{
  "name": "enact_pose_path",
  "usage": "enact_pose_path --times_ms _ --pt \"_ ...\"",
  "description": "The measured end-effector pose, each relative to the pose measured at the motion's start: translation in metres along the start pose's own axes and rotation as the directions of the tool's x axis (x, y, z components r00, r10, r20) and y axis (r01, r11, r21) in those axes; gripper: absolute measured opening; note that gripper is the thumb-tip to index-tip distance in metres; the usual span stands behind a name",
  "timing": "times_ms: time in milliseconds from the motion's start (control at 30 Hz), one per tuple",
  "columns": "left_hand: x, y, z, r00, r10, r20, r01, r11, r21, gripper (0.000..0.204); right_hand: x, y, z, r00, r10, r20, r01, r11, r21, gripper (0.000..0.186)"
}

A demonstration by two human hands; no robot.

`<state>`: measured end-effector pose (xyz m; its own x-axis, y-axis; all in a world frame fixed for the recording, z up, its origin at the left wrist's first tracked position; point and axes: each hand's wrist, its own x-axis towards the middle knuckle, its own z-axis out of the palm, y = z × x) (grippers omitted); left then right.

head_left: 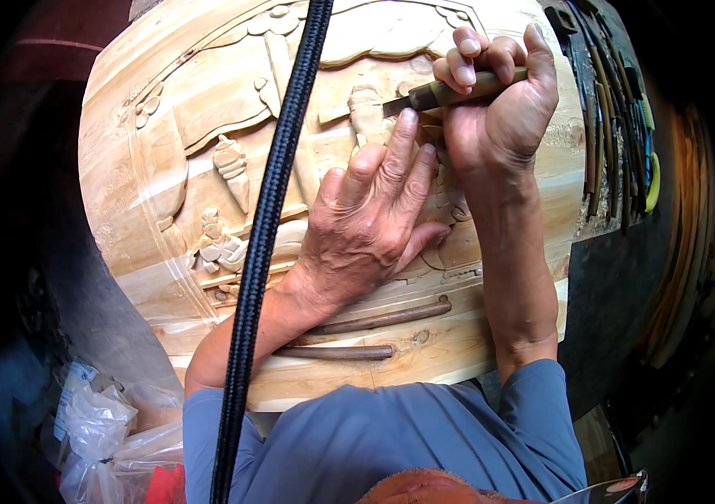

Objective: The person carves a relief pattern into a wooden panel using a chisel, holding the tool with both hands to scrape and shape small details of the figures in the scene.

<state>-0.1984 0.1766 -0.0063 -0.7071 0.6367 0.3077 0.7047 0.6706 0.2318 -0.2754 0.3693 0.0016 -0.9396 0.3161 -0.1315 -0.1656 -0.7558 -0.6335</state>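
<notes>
A pale wooden panel (114, 160) carved in relief lies in front of me. My right hand (496, 105) is closed around the handle of a carving chisel (426, 97), held low and pointing left. The blade's end meets a small raised carved figure (366, 113) near the panel's upper middle. My left hand (366, 223) rests on the carving, fingers stretched out and slightly apart. Its index fingertip touches or nearly touches the chisel where blade meets handle. Part of the relief is hidden under this hand.
Two slim brown wooden rods (349, 352) lie on the panel's near part. Many carving tools (609, 109) are lined up at the right. A braided black cable (269, 210) crosses the view. Clear plastic bags (101, 433) sit at lower left, and long wooden strips (685, 244) at far right.
</notes>
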Motion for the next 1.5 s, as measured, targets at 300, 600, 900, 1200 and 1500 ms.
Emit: enact_pose_path --times_ms 300,600,900,1200,1500 --pt "0.002 0.003 0.0 1.0 -0.008 -0.026 0.007 0.999 -0.039 0.081 0.002 0.002 0.003 1.0 -0.022 0.001 0.022 0.998 -0.051 0.053" --pt "-0.002 0.0 0.003 0.977 0.094 -0.193 -0.101 0.994 -0.028 0.061 -0.014 -0.021 0.015 0.996 0.063 -0.057 -0.052 0.983 0.179 0.053" --pt "-0.017 -0.008 -0.011 0.931 0.149 -0.332 -0.216 0.961 -0.175 0.047 -0.11 -0.059 0.0 0.995 -0.055 0.082 0.077 0.951 -0.299 0.066" --pt "-0.013 -0.004 -0.018 0.921 0.297 -0.252 -0.309 0.951 -0.01 0.039 -0.16 -0.051 -0.032 0.984 -0.074 0.164 0.178 0.513 -0.84 0.106" --pt "-0.015 -0.012 -0.02 0.923 0.295 -0.246 -0.31 0.95 -0.024 0.031 -0.168 -0.048 -0.032 0.884 -0.181 0.43 0.465 0.268 -0.843 0.093"
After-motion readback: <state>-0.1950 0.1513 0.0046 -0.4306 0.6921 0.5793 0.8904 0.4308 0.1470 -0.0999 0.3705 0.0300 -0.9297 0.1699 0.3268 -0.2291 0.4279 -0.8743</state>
